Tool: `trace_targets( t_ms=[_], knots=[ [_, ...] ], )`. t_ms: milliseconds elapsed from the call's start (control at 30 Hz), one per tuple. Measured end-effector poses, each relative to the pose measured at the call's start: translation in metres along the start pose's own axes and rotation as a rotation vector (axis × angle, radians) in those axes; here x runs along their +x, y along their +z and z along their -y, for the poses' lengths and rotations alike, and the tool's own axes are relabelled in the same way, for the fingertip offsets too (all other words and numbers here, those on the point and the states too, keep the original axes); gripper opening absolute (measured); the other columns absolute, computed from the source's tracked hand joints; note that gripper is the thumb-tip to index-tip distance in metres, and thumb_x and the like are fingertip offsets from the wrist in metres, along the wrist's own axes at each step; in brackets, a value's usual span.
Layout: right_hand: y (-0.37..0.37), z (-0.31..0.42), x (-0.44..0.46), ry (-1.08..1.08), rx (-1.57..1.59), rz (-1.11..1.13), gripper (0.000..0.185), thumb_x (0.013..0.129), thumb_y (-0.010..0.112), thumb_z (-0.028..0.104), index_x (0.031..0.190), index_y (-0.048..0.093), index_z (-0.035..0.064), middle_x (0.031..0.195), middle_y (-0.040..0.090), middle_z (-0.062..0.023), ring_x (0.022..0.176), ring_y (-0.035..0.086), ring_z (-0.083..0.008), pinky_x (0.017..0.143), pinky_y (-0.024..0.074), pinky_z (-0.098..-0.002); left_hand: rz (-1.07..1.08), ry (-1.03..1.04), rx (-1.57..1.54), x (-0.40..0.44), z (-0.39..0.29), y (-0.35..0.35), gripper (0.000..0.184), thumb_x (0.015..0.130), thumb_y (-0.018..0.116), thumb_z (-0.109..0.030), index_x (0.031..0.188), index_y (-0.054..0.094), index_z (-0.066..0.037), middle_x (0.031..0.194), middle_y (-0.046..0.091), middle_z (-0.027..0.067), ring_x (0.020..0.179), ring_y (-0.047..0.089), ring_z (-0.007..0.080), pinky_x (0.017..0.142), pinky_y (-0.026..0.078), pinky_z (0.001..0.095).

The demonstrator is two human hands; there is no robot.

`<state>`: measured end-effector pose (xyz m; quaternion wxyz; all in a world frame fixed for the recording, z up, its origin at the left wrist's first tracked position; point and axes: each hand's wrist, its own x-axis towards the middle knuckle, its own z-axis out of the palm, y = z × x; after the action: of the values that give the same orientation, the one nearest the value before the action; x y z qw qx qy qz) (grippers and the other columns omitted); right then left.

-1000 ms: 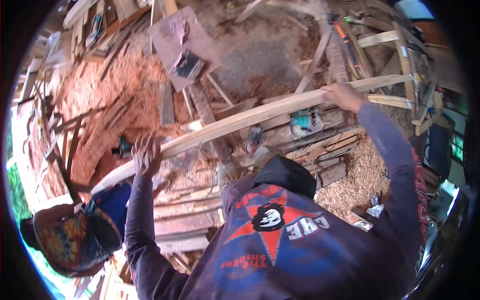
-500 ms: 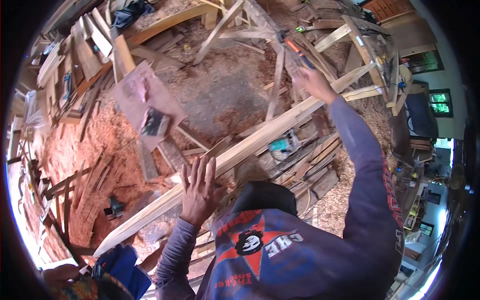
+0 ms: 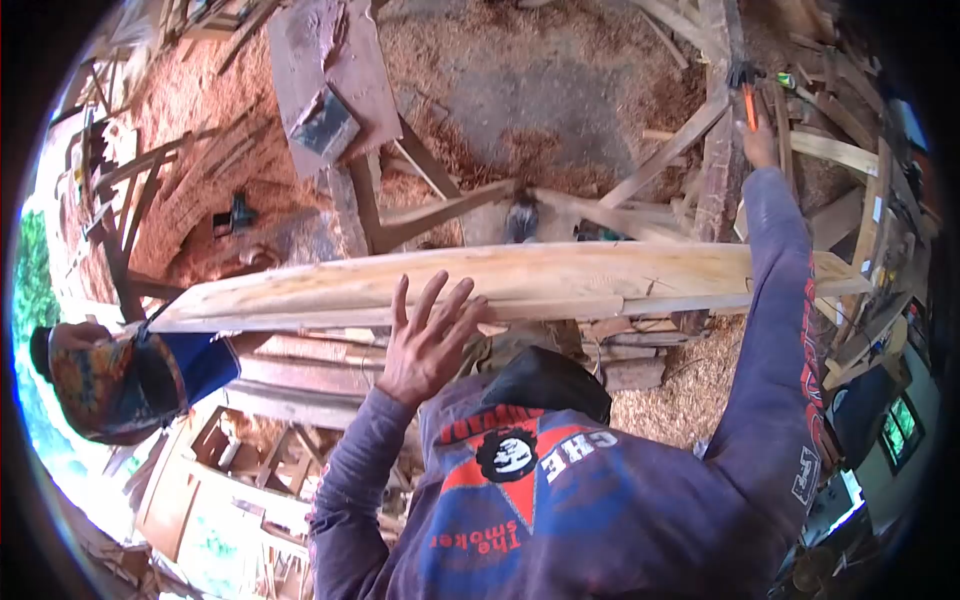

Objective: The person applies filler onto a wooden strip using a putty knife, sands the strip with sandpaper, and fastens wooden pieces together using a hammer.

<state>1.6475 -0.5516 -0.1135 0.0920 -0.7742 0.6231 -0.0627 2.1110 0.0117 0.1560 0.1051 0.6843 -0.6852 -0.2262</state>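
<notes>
A long pale plank (image 3: 560,275) stretches across the view in front of me, its wide face showing. My left hand (image 3: 430,335) has its fingers spread over the plank's near edge, resting on it without a grip. At the far right, my right arm reaches past the plank. My right hand (image 3: 760,143) is closed around the orange handle of a hammer (image 3: 751,105). The hammer's dark head is beside a long weathered beam (image 3: 722,165). The handle's lower end is hidden in the hand.
Another person (image 3: 120,375) is at the plank's left end. A brownish board (image 3: 365,75) bears a dark block (image 3: 325,122). A dark tool (image 3: 235,215) lies among reddish shavings. Timber frames stand around the beam, and stacked boards (image 3: 310,365) lie below the plank.
The view has turned, so the plank now runs nearly level and shows its wide face. My right hand has moved farther up the hammer's handle. My left hand stays spread at the plank.
</notes>
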Motion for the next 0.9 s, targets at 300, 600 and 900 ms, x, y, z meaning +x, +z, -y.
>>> trace_targets(
  t_ms=[300,600,900],
  knots=[
    [-0.072,0.031,0.015,0.171,-0.107,0.149,0.048,0.092,0.066,0.040,0.109,0.066,-0.0050,0.102,0.070,-0.0256,0.099,0.069,-0.0315,0.086,0.0507,-0.0407,0.035,0.130,-0.018,0.032,-0.021,0.015,0.042,0.085,0.066,-0.010,0.127,0.063,-0.012,0.143,0.056,0.0068,0.136,0.050,0.0260,0.120,0.020,0.0579],
    [-0.294,0.185,-0.220,0.206,0.794,0.529,0.056,0.102,0.041,0.061,0.083,0.055,0.0111,0.062,0.040,0.0084,0.049,0.037,-0.0027,0.043,0.0267,-0.0216,-0.143,0.205,-0.064,0.022,-0.010,0.040,0.051,0.081,0.068,-0.018,0.131,0.061,-0.009,0.145,0.055,0.0088,0.142,0.045,0.0271,0.120,0.025,0.0545],
    [-0.281,0.246,-0.388,-0.265,0.461,0.847,0.036,0.103,0.051,0.025,0.130,0.058,0.0017,0.076,0.064,-0.0183,0.067,0.066,-0.0322,0.059,0.0498,-0.0416,-0.235,0.228,-0.039,0.021,-0.013,0.044,0.047,0.081,0.062,-0.013,0.127,0.062,-0.006,0.139,0.059,0.0113,0.144,0.041,0.0272,0.123,0.022,0.0542]
  ],
)
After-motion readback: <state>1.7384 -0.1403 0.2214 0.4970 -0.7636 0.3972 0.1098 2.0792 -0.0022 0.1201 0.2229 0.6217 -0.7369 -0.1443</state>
